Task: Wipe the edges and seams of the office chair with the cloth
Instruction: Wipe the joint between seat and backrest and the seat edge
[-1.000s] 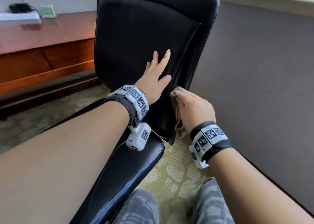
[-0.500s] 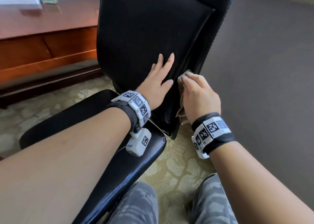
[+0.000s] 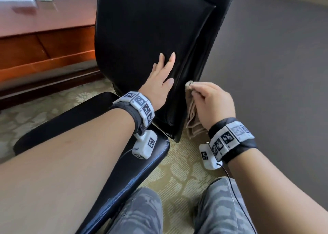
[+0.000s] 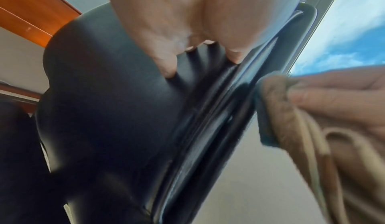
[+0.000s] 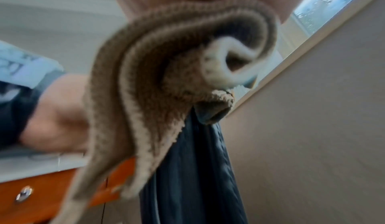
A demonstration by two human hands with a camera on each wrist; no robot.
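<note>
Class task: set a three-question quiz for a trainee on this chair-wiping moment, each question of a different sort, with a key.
1. True or false: the left hand lies flat on the chair backrest with straight fingers.
2. Which hand grips the beige cloth? A left, B right, C both.
3. Fill in: the cloth's top presses against the backrest's right side ____.

Key:
1. true
2. B, the right hand
3. edge

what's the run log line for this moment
left hand flat on chair backrest | right hand holds cloth at backrest side edge
</note>
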